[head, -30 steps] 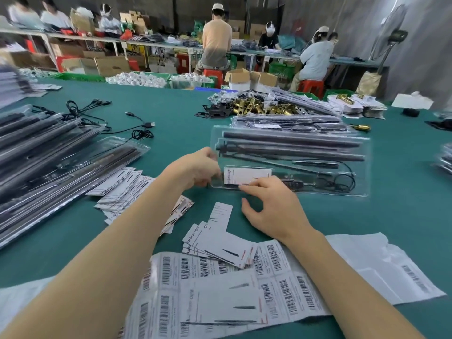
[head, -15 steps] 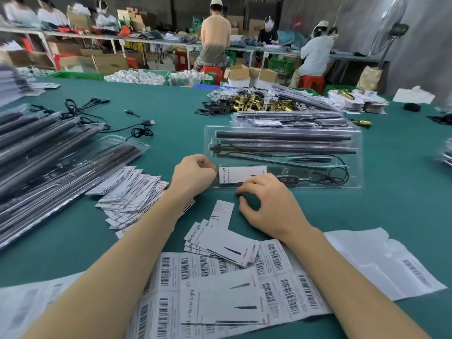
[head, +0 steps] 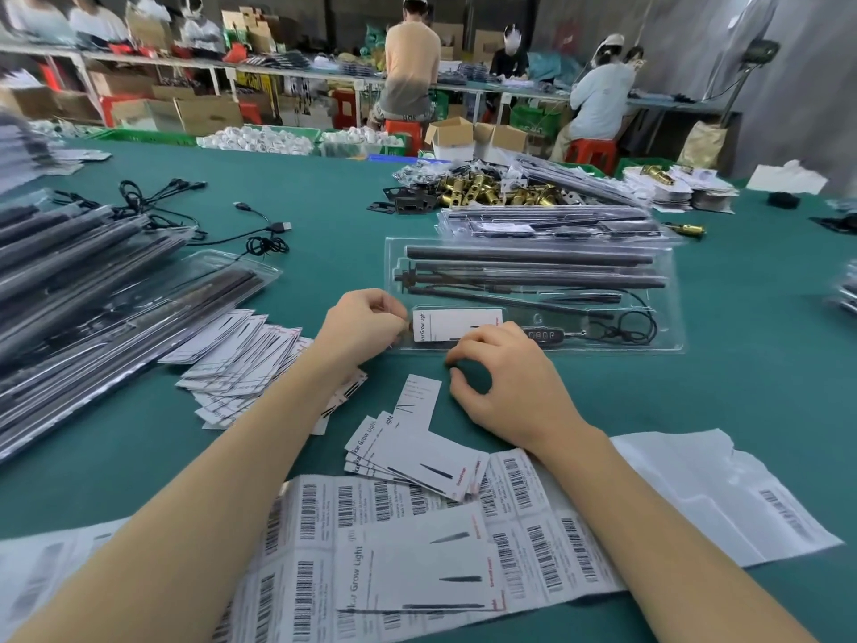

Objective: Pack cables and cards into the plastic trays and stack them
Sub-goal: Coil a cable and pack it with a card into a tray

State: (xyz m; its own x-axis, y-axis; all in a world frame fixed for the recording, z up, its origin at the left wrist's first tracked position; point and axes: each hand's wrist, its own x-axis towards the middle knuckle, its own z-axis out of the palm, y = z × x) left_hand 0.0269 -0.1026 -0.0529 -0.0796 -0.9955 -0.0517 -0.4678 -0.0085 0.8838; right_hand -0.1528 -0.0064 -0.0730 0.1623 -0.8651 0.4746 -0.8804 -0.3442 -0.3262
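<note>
Both hands, left hand (head: 366, 324) and right hand (head: 503, 378), fingers curled with nothing visibly gripped, have dragged the clear plastic tray (head: 533, 350) nearer from twelve o'clock, its white card (head: 457, 324) seated.

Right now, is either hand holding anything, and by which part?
Left hand pinches the clear plastic tray at its near-left corner. Right hand is curled at the tray's near edge; whether it grips cannot be told.

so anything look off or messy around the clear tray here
Nothing damaged. The white grow-light card sits flat in the clear plastic tray. Only the loose white cards left of it lie fanned and askew on the green table.
</note>
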